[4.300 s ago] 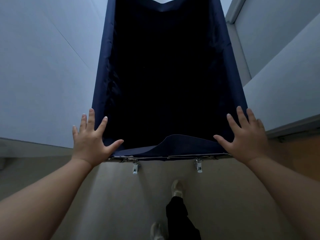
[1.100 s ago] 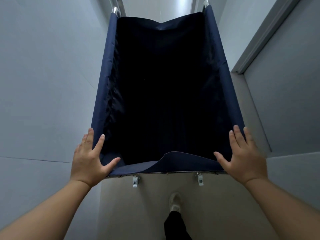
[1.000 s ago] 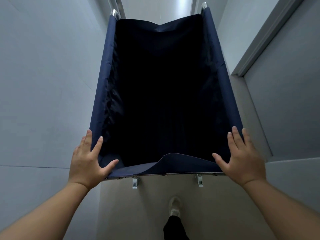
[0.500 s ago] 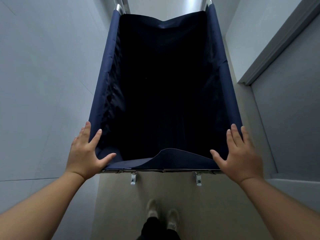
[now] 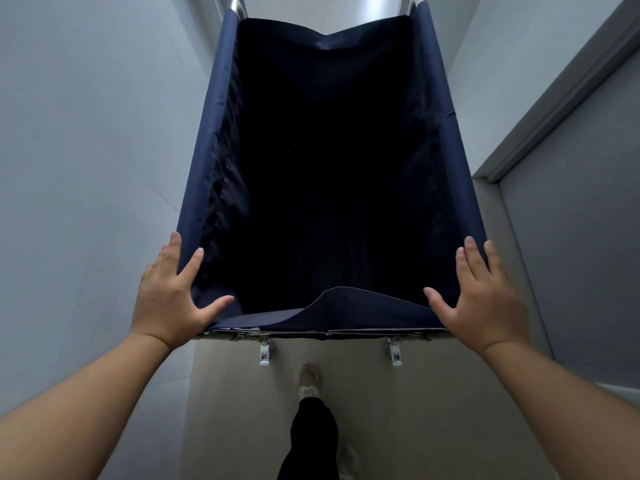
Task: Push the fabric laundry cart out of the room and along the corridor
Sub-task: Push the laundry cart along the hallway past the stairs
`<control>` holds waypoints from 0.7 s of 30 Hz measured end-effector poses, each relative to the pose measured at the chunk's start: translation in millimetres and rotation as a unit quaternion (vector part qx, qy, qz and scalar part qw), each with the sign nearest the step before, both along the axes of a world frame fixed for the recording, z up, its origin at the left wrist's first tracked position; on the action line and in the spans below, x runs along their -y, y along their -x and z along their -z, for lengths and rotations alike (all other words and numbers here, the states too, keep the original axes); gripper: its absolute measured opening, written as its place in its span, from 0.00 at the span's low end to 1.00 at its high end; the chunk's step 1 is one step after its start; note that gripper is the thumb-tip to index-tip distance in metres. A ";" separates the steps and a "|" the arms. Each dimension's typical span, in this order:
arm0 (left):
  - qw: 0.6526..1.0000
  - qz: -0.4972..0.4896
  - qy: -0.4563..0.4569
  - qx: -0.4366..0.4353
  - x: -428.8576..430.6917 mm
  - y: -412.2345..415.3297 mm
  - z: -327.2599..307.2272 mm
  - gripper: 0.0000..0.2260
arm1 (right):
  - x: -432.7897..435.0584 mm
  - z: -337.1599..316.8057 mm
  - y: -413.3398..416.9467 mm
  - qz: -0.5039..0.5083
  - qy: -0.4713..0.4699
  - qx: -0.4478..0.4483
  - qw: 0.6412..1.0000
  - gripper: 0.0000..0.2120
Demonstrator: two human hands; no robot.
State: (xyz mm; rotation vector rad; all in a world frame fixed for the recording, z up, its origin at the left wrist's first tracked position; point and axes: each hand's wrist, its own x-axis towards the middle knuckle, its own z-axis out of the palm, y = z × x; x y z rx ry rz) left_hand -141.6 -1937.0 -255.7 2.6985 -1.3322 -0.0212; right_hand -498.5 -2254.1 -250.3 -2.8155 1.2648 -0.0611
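The navy fabric laundry cart (image 5: 460,174) fills the middle of the head view, its dark inside showing nothing. My left hand (image 5: 171,296) lies flat over the cart's near left corner, fingers spread, thumb on the near rim. My right hand (image 5: 481,299) lies the same way on the near right corner. Both palms press on the fabric edge rather than close around it. Two metal clips (image 5: 265,353) hang under the near rim.
A pale wall (image 5: 86,168) runs close along the cart's left side. On the right stands a grey door (image 5: 581,237) with its frame (image 5: 540,109). The beige corridor floor (image 5: 415,410) lies under me, with my shoe (image 5: 309,377) stepping forward.
The cart has rolled forward along the corridor and the right-hand door frame has slid nearer. One foot has stepped ahead. My hands keep their places on the corners.
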 end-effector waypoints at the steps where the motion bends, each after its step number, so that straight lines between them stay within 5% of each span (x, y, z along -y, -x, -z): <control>1: 1.000 0.003 0.002 0.002 5.0 -6.4 1.1 0.43 | 4.3 -0.2 -4.9 0.001 0.000 0.000 1.000 0.40; 21: 1.000 0.016 0.006 -0.022 80.9 -90.8 3.8 0.39 | 71.0 -4.0 -81.9 0.020 -0.024 -0.008 0.999 0.39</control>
